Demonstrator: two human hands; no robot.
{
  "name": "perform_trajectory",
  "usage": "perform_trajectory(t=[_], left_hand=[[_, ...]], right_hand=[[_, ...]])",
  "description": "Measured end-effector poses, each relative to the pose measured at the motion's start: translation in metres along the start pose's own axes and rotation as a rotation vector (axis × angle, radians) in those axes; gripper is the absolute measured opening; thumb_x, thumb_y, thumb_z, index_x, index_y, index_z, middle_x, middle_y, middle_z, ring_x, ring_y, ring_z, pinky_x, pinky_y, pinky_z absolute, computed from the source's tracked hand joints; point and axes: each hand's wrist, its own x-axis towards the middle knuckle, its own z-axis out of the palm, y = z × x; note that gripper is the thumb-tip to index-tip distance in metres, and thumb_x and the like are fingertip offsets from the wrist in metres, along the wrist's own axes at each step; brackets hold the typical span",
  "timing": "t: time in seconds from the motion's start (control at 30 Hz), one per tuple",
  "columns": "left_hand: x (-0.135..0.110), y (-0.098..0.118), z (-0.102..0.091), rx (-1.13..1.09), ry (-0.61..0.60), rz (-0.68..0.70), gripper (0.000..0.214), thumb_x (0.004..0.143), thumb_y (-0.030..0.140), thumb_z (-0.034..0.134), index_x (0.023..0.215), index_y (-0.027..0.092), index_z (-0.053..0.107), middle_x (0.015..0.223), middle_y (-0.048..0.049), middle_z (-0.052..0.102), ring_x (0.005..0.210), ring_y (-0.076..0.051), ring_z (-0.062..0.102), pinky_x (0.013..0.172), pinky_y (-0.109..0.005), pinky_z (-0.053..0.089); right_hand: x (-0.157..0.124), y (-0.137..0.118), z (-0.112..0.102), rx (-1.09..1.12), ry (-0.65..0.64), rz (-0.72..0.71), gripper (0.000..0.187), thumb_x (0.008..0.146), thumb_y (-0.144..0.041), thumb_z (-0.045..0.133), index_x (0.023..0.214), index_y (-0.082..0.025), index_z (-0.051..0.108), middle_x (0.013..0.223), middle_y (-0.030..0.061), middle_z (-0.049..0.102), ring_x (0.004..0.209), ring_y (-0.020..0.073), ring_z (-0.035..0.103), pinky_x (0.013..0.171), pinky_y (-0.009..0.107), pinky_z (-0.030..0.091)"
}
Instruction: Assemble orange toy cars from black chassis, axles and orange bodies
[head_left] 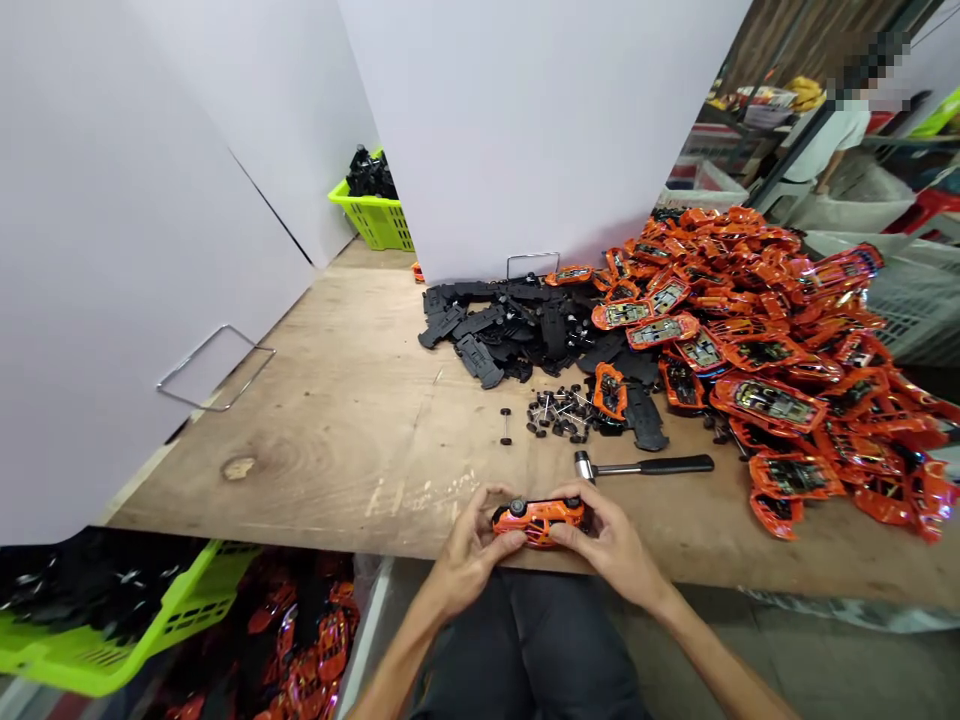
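Between my two hands, at the table's front edge, is an orange toy car (537, 522) turned with its black wheels upward. My left hand (480, 540) grips one end, thumb along the side. The other end is held by my right hand (600, 530), its thumb pressed on the body too. Just beyond them lies a hammer (652, 466) with a black handle, its head toward the left. Past it are a small heap of wheel axles (559, 412), one axle (505, 427) apart from the rest, and a pile of black chassis plates (510, 325).
Orange car bodies (757, 330) form a big heap on the right of the wooden table (337, 420). White panels (540, 130) stand behind and left, with wire stands. A green basket (382, 220) of black parts sits behind; another green basket (150, 640) is lower left. A person (832, 140) is far right.
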Motion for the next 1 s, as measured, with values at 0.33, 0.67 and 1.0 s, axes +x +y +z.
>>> perform_trajectory(t=[0.33, 0.67, 1.0], left_hand=[[0.007, -0.015, -0.001, 0.513, -0.06, 0.304, 0.029, 0.096, 0.039, 0.068, 0.115, 0.019, 0.074, 0.11, -0.0085, 0.079, 0.102, -0.023, 0.073, 0.092, -0.033, 0.056], [0.017, 0.004, -0.001, 0.97, -0.24, 0.521, 0.023, 0.096, 0.034, 0.064, 0.114, 0.019, 0.065, 0.096, -0.0084, 0.077, 0.084, -0.023, 0.074, 0.076, -0.031, 0.056], [0.037, -0.05, -0.003, 1.415, 0.025, 0.829, 0.027, 0.091, 0.023, 0.062, 0.118, 0.025, 0.065, 0.095, -0.0048, 0.08, 0.08, -0.024, 0.077, 0.067, -0.029, 0.057]], right_hand=[[-0.005, 0.011, 0.015, 0.233, 0.099, 0.02, 0.032, 0.091, -0.043, 0.076, 0.114, -0.023, 0.065, 0.111, 0.003, 0.067, 0.104, 0.0198, 0.064, 0.091, 0.029, 0.05], [-0.005, 0.002, 0.024, 0.225, 0.195, 0.064, 0.025, 0.093, -0.043, 0.072, 0.104, -0.021, 0.068, 0.095, 0.0007, 0.065, 0.089, 0.0171, 0.059, 0.082, 0.026, 0.047], [-0.005, 0.024, 0.039, 0.128, 0.439, 0.099, 0.027, 0.071, -0.029, 0.088, 0.093, -0.023, 0.073, 0.088, -0.0014, 0.07, 0.084, 0.0188, 0.064, 0.077, 0.024, 0.05]])
